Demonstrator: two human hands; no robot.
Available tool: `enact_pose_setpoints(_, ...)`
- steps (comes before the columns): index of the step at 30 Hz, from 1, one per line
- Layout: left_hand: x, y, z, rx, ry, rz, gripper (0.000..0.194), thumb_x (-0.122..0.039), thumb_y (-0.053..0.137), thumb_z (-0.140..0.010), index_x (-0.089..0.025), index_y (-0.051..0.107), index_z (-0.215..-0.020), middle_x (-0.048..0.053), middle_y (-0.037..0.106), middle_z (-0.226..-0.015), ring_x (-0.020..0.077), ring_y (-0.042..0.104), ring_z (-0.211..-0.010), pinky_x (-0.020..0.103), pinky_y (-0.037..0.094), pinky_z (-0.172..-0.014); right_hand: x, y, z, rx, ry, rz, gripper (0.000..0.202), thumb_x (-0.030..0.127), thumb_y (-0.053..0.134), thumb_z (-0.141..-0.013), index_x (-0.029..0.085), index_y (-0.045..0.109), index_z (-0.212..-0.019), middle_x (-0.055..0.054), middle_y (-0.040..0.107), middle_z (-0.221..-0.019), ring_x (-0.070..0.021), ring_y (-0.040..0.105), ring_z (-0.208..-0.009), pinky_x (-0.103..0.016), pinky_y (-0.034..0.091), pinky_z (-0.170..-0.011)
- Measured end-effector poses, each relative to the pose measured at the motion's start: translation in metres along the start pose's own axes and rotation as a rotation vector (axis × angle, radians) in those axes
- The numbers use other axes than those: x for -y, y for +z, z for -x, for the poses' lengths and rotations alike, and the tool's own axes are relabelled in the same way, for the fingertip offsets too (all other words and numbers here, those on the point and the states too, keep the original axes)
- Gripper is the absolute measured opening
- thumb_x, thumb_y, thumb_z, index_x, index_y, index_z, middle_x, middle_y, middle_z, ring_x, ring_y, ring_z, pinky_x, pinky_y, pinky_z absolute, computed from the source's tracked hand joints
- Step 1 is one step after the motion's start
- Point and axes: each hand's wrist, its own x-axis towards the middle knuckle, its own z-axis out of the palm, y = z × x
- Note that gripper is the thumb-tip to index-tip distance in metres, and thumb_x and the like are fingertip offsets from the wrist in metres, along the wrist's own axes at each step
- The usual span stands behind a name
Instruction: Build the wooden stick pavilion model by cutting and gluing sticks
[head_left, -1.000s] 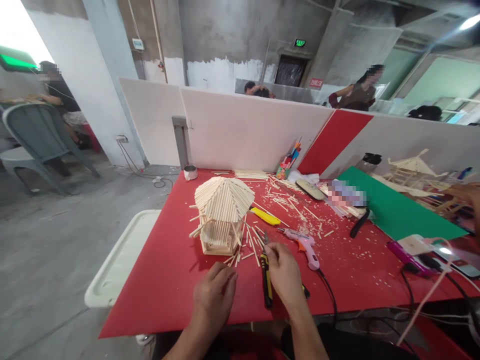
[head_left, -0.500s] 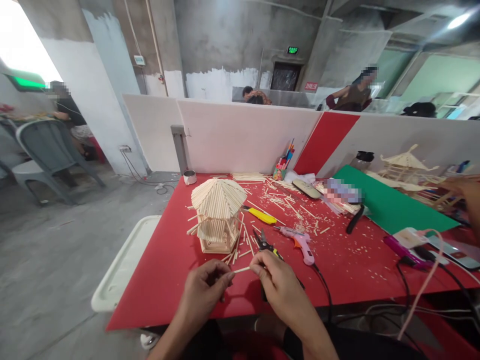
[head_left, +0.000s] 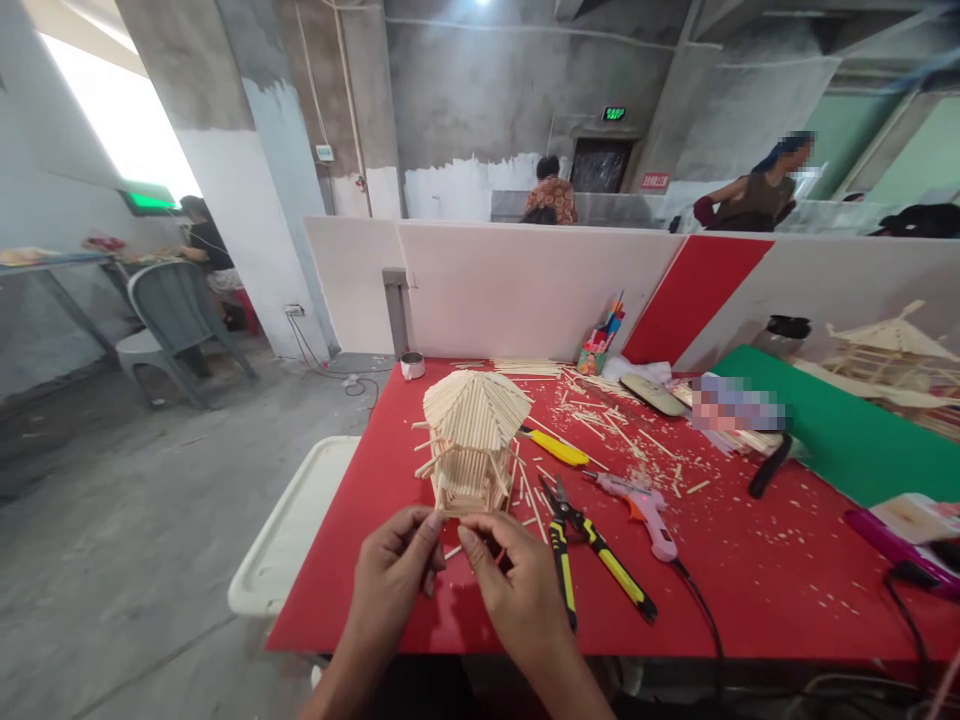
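A small pavilion model (head_left: 476, 430) built of thin wooden sticks stands on the red tabletop, with a peaked roof and stick ends jutting out at its left. Just in front of its base, my left hand (head_left: 397, 560) and my right hand (head_left: 514, 575) pinch the two ends of a short wooden stick (head_left: 451, 516), held level. Most of that stick is hidden by fingertips or blends with the base behind. Beside my right hand lie yellow-and-black pliers (head_left: 577, 530), jaws apart. Beyond them are a pink glue gun (head_left: 637, 510) and a yellow utility knife (head_left: 555, 447).
Loose sticks (head_left: 525, 368) and offcuts lie scattered across the red table (head_left: 337, 560). A roll of tape (head_left: 412, 365) and a pen cup (head_left: 592, 355) stand at the back. On the right, a green board (head_left: 840, 420) bears another stick model. A white partition (head_left: 510, 290) runs behind.
Both hands have moved forward with the stick, up to the pavilion's base, and closer together. The pliers are now uncovered. The view has swung left.
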Motion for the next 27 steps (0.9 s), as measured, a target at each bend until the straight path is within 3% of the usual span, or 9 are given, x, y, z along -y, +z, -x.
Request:
enact_pose_setpoints(3, 0.003, -0.005, -0.006, -0.031, -0.002, 0.020, 0.033, -0.046, 0.063, -0.079, -0.015, 0.060, -0.067, -0.005, 0.053, -0.048, 0.0046, 0.041, -0.035, 0.016, 0.031, -0.037, 0.000, 0.007, -0.001, 0.024, -0.024, -0.002, 0.019, 0.030, 0.049, -0.092, 0.022, 0.066, -0.094, -0.002, 0.069, -0.094, -0.0135, 0.062, -0.090, -0.021, 0.046, -0.079)
enact_pose_setpoints(10, 0.006, -0.008, -0.015, -0.083, -0.018, 0.017, 0.035, -0.047, 0.064, -0.077, -0.014, 0.067, -0.084, -0.006, 0.052, -0.047, 0.0059, 0.041, -0.037, 0.017, 0.032, -0.038, -0.002, 0.016, -0.003, 0.066, -0.033, 0.002, 0.018, 0.028, 0.048, -0.092, 0.023, 0.065, -0.091, 0.000, 0.068, -0.087, -0.0111, 0.061, -0.079, -0.018, 0.043, -0.069)
enact_pose_setpoints(16, 0.007, -0.010, -0.016, -0.105, 0.002, -0.063, 0.038, -0.048, 0.062, -0.077, -0.013, 0.067, -0.089, -0.006, 0.050, -0.048, 0.0078, 0.041, -0.041, 0.018, 0.033, -0.039, -0.005, 0.016, 0.002, 0.085, -0.007, 0.010, 0.018, 0.028, 0.049, -0.092, 0.023, 0.066, -0.091, 0.001, 0.068, -0.086, -0.0110, 0.061, -0.079, -0.018, 0.042, -0.070)
enact_pose_setpoints(23, 0.008, -0.008, -0.010, -0.087, 0.071, -0.136, 0.027, -0.043, 0.056, -0.084, -0.017, 0.059, -0.078, -0.007, 0.047, -0.050, 0.0088, 0.040, -0.043, 0.019, 0.034, -0.042, -0.009, 0.016, 0.005, 0.096, 0.006, 0.043, 0.021, 0.029, 0.048, -0.092, 0.022, 0.067, -0.093, -0.001, 0.068, -0.086, -0.0125, 0.061, -0.079, -0.021, 0.043, -0.070)
enact_pose_setpoints(27, 0.007, -0.006, -0.010, -0.060, 0.104, -0.112, 0.031, -0.041, 0.049, -0.089, -0.020, 0.049, -0.066, -0.006, 0.048, -0.051, 0.0091, 0.042, -0.044, 0.020, 0.035, -0.043, -0.008, 0.016, 0.005, 0.105, 0.013, 0.022, 0.021, 0.030, 0.048, -0.092, 0.022, 0.068, -0.093, -0.001, 0.068, -0.085, -0.0125, 0.062, -0.078, -0.021, 0.043, -0.069)
